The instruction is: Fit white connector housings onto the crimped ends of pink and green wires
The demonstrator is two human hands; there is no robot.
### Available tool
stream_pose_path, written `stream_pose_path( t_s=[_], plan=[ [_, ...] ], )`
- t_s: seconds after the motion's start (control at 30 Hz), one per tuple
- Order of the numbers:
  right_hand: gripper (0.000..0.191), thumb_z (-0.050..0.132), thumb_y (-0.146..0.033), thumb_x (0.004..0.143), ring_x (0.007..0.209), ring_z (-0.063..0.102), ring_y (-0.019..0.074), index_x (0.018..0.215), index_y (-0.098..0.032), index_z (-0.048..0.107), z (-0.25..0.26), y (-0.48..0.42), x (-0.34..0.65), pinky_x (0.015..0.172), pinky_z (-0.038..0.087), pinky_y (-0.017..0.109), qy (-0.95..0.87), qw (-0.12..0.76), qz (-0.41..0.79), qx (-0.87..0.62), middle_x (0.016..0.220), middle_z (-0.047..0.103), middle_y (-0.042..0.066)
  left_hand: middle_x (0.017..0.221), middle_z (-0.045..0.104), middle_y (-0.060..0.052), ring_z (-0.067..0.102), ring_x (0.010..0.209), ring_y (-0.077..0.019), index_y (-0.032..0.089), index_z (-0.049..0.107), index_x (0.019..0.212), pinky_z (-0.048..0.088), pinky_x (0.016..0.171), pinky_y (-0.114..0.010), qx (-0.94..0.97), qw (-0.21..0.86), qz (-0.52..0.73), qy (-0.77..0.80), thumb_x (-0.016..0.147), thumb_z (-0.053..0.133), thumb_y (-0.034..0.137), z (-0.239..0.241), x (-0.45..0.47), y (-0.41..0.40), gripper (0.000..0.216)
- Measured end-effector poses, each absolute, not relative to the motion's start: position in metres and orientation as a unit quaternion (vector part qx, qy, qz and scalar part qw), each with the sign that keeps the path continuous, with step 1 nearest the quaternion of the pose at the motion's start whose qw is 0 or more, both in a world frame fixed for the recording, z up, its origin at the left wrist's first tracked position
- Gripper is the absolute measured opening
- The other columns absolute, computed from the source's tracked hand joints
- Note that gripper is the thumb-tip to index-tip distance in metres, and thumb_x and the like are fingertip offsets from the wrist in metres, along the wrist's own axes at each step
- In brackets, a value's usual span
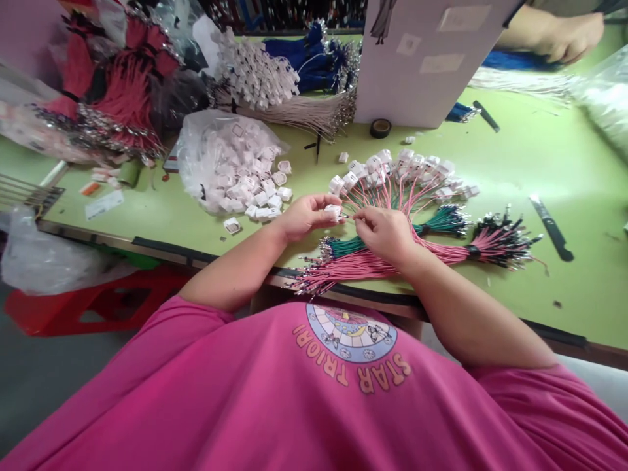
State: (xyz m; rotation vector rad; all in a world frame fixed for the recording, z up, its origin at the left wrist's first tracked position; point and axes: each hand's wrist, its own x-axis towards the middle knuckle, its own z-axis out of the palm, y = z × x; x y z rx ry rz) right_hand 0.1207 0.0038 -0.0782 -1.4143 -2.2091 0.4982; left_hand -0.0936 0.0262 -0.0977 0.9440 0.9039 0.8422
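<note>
My left hand (307, 214) pinches a small white plastic connector (333, 210) over the green table (540, 163). Close beside it, my right hand (383, 232) is closed in a pinch on a thin wire end that points at the connector. Under my right hand lie bundles of pink wires (353, 265) and green wires (441, 222) with metal terminals. A fan of pink wires fitted with white connectors (407, 167) spreads out just beyond my hands.
A clear bag of loose white connectors (226, 160) lies at the left. Red wire bundles (122, 91), blue bundles (314, 59) and a white box (417, 65) stand at the back. Another person's hand (564, 36) works at the top right. A black tool (552, 229) lies at the right.
</note>
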Motion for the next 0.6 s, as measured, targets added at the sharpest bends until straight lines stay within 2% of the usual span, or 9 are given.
stream_pose_path(
  t_s=[0.1,0.2,0.6],
  plan=[
    [0.027,0.049,-0.026,0.088,0.074,0.062,0.0190,0.089,-0.018,0.075,-0.0774,0.0017,0.1177,0.069,0.039,0.030,-0.806,0.220,0.185,-0.518,0.084,0.075,0.009,0.091,0.071,-0.003,0.069,0.079,-0.0116,0.014,0.066,0.101,0.055,0.077,-0.028,0.429,0.699,0.389,0.420,0.060,0.091,0.025,-0.0994,-0.0933,0.0256,0.049],
    [0.025,0.049,-0.025,0.087,0.070,0.060,0.0179,0.082,-0.018,0.072,-0.0737,0.0026,0.1168,0.069,0.037,0.030,-0.793,0.213,0.225,-0.525,0.077,0.072,0.007,0.087,0.071,-0.001,0.066,0.074,-0.0089,0.013,0.068,0.097,0.054,0.077,-0.028,0.453,0.674,0.395,0.430,0.057,0.092,0.024,-0.0995,-0.0932,0.0250,0.047],
    [0.023,0.055,-0.020,0.078,0.058,0.043,0.0116,0.055,-0.018,0.057,-0.0709,0.0101,0.1138,0.061,0.034,0.029,-0.728,0.226,0.389,-0.517,0.052,0.046,-0.002,0.087,0.072,-0.002,0.067,0.078,-0.0123,0.014,0.065,0.087,0.053,0.081,-0.031,0.498,0.619,0.412,0.446,0.048,0.095,0.029,-0.1040,-0.0895,0.0277,0.052]
  ],
)
